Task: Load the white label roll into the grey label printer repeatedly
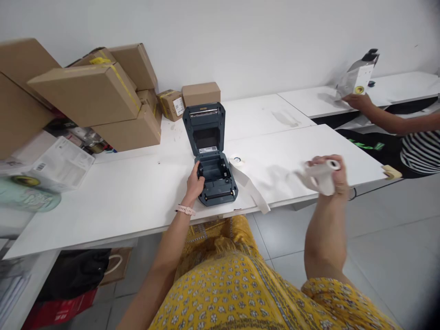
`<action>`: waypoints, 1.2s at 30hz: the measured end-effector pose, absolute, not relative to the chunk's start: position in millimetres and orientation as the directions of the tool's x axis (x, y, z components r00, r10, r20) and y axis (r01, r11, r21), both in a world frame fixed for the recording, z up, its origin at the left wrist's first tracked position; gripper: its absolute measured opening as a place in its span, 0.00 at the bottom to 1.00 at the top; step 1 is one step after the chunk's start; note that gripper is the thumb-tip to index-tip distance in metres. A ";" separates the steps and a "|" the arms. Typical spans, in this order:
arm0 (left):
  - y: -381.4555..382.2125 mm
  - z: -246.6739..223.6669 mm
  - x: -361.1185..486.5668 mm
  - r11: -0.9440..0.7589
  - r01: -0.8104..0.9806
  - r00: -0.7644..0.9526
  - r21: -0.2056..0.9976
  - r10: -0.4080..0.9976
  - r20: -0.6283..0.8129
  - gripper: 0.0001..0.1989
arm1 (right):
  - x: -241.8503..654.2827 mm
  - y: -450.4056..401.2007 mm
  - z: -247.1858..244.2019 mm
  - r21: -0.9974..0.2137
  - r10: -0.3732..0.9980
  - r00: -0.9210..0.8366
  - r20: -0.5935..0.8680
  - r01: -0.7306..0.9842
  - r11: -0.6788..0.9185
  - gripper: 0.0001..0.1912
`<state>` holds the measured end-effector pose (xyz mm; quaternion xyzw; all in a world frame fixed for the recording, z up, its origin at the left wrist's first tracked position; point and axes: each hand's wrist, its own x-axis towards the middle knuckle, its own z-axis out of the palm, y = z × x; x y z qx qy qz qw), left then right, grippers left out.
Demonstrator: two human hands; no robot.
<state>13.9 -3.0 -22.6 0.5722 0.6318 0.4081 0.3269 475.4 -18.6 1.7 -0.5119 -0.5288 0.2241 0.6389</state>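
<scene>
A dark grey label printer [220, 190] stands on the white table with its lid [205, 128] raised and its inside showing. My left hand [195, 184] grips the printer's left side, fingers curled over the edge. Held up over the table's front edge on the right, a white paper roll [321, 176] is in my right hand [338, 176], slightly blurred. A loose white paper strip [250, 187] lies at the printer's right side, its end hanging past the front edge. Behind that strip lies a small white round piece [237, 160].
Cardboard boxes [87, 94] are piled at the left, with two smaller boxes behind the printer. A white carton [57, 162] and a green cylinder [29, 196] sit at far left. At right, another person's hand [359, 101] touches a bottle-like package [357, 80].
</scene>
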 end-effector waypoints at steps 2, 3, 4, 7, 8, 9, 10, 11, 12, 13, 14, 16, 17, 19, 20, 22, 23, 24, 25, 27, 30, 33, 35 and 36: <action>-2.5 -22.7 14.3 0.009 0.451 -0.130 0.892 0.990 0.055 0.40 | 446.0 -11.3 -14.7 -0.955 0.918 0.264 0.296 0.113 0.275 0.29; -2.1 -22.8 14.3 0.007 0.450 -0.128 0.893 0.990 0.056 0.40 | 431.6 -5.5 -23.4 -0.972 0.949 0.210 0.234 0.062 0.226 0.29; -1.7 -23.0 14.4 0.005 0.449 -0.127 0.894 0.990 0.058 0.40 | 418.4 1.2 -31.8 -0.985 0.975 0.140 0.174 0.037 0.171 0.29; -0.8 -24.1 13.8 0.000 0.445 -0.127 0.895 0.990 0.064 0.41 | 388.4 21.2 -50.7 -0.999 0.999 -0.034 0.035 0.004 0.035 0.27; -0.6 -24.5 13.5 -0.003 0.446 -0.125 0.895 0.990 0.066 0.41 | 381.6 26.6 -54.4 -1.000 0.998 -0.064 0.016 0.015 0.017 0.27; -0.5 -24.9 13.2 -0.005 0.447 -0.124 0.894 0.990 0.067 0.41 | 376.1 30.9 -56.8 -0.999 0.996 -0.086 0.010 0.034 0.013 0.28; -0.5 -25.1 12.9 -0.007 0.449 -0.123 0.893 0.990 0.069 0.41 | 371.8 34.3 -58.2 -0.998 0.994 -0.109 0.010 0.054 0.016 0.28; -0.5 -25.3 12.7 -0.010 0.450 -0.121 0.893 0.990 0.072 0.41 | 368.4 36.8 -58.8 -0.997 0.991 -0.133 0.015 0.070 0.024 0.29; -0.6 -25.5 12.6 -0.013 0.450 -0.120 0.893 0.990 0.075 0.41 | 366.0 38.6 -58.8 -0.996 0.987 -0.159 0.020 0.078 0.033 0.31; -0.7 -25.5 12.5 -0.015 0.448 -0.121 0.894 0.990 0.077 0.41 | 364.6 39.9 -58.4 -0.996 0.982 -0.185 0.023 0.082 0.039 0.32; -0.7 -25.5 12.6 -0.015 0.446 -0.123 0.895 0.989 0.078 0.41 | 364.0 40.7 -57.8 -0.996 0.978 -0.209 0.023 0.083 0.041 0.34; -1.0 -25.2 13.1 -0.013 0.444 -0.125 0.896 0.989 0.076 0.41 | 365.2 41.7 -56.8 -0.996 0.973 -0.231 0.017 0.076 0.035 0.38; -1.1 -24.9 13.4 -0.010 0.444 -0.127 0.896 0.989 0.074 0.41 | 366.5 42.0 -56.4 -0.997 0.972 -0.233 0.010 0.070 0.027 0.40; -1.7 -23.9 14.0 -0.008 0.443 -0.126 0.897 0.990 0.071 0.41 | 368.8 42.1 -56.4 -0.998 0.969 -0.246 -0.012 0.057 0.002 0.44; -2.1 -23.1 14.3 -0.008 0.442 -0.124 0.897 0.990 0.070 0.41 | 369.3 41.7 -56.7 -0.998 0.966 -0.259 -0.018 0.059 -0.003 0.45; -3.0 -21.4 14.7 -0.005 0.441 -0.123 0.898 0.990 0.066 0.40 | 368.4 39.6 -57.2 -0.995 0.957 -0.290 -0.017 0.100 0.013 0.45; -3.6 -20.4 14.9 0.000 0.440 -0.123 0.898 0.991 0.061 0.40 | 367.1 38.0 -57.2 -0.990 0.953 -0.304 -0.013 0.140 0.031 0.43; -4.2 -19.4 15.1 0.005 0.437 -0.123 0.899 0.991 0.054 0.40 | 365.4 36.2 -56.7 -0.979 0.949 -0.316 -0.011 0.196 0.054 0.40; -4.7 -18.4 15.2 0.012 0.434 -0.123 0.901 0.991 0.046 0.40 | 363.4 34.3 -55.6 -0.959 0.946 -0.325 -0.010 0.269 0.082 0.36; -5.3 -16.8 15.6 0.025 0.430 -0.125 0.902 0.992 0.032 0.40 | 359.1 32.0 -51.3 -0.866 0.941 -0.337 -0.013 0.475 0.158 0.28; -5.3 -15.6 15.9 0.036 0.438 -0.129 0.898 0.991 0.023 0.40 | 351.4 35.4 -40.5 -0.597 0.930 -0.368 -0.015 0.749 0.287 0.21; -4.3 -16.2 15.3 0.029 0.450 -0.126 0.893 0.991 0.031 0.40 | 341.0 45.0 -29.9 -0.456 0.911 -0.412 -0.029 0.816 0.354 0.21; -3.5 -17.6 14.6 0.017 0.456 -0.124 0.890 0.991 0.045 0.40 | 334.6 49.4 -25.2 -0.441 0.900 -0.433 -0.043 0.817 0.372 0.19; -3.2 -18.4 14.3 0.010 0.457 -0.122 0.889 0.991 0.051 0.39 | 333.0 49.8 -23.5 -0.443 0.896 -0.441 -0.049 0.814 0.376 0.18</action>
